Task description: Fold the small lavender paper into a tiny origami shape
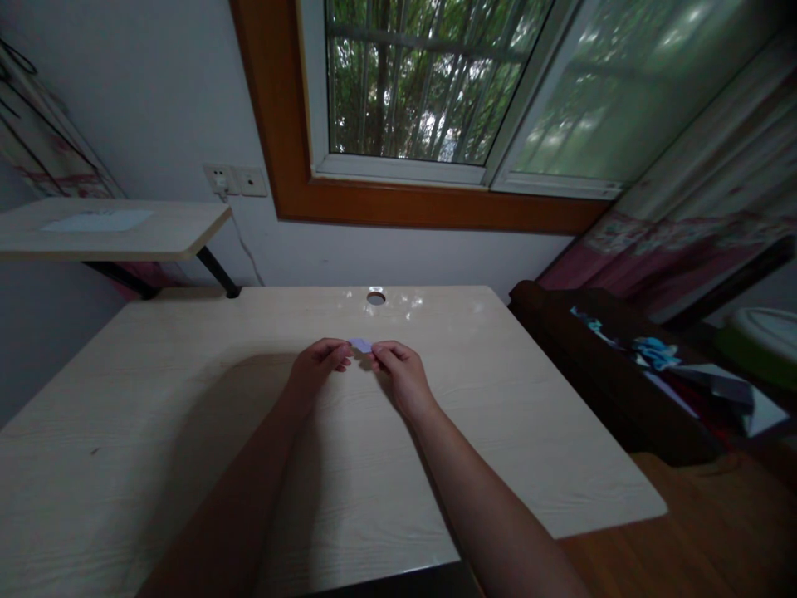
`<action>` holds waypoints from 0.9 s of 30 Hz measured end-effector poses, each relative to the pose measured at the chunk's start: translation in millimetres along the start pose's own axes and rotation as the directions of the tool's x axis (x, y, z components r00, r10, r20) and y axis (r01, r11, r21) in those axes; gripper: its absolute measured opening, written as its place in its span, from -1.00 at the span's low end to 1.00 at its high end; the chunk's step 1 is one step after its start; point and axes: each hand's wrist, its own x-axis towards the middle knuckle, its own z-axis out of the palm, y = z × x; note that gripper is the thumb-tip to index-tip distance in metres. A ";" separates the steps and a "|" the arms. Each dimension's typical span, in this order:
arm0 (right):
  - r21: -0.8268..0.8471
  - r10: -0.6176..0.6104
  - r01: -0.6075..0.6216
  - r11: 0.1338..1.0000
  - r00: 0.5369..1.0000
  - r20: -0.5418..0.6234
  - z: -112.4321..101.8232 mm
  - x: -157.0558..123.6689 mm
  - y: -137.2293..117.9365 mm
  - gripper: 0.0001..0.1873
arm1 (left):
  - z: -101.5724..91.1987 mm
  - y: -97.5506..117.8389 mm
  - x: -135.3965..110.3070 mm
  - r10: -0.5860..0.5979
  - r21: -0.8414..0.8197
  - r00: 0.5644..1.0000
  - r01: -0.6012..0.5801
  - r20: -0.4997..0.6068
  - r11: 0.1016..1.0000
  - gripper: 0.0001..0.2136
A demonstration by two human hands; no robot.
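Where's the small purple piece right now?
The purple piece is near the head view's centre, held between the left hand and right hand, nearer than the round desk hole.

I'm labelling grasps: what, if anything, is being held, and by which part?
A small pale purple piece, perhaps paper: the left hand pinches its left end, the right hand its right end.

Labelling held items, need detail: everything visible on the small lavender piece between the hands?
The small lavender piece looks thin and flat, paper-like, though the material can't be confirmed. Its outline looks angular; any markings or folds are too small to tell. It bridges the gap between the left grip and the right grip, pinched at one end by each. In view it sits over the wood-grain desk, nearer the person than the round hole; whether it touches the desktop is unclear.
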 end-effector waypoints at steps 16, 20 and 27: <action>-0.117 -0.015 0.027 0.993 0.994 0.108 3.8 -3.1 -0.3 -0.74 | -1.3 0.4 -0.9 0.103 0.078 0.993 -0.097 -0.066 0.992 -0.77; -0.193 -0.070 0.079 0.978 0.996 0.051 3.0 -2.8 -0.6 -0.77 | -1.8 -0.3 0.3 0.105 0.067 0.993 -0.102 -0.050 0.993 -0.77; -0.271 -0.128 0.142 0.952 0.989 0.067 1.8 -2.7 -1.7 -0.79 | -2.1 -1.4 0.7 0.153 0.095 0.988 -0.154 0.013 0.983 -0.80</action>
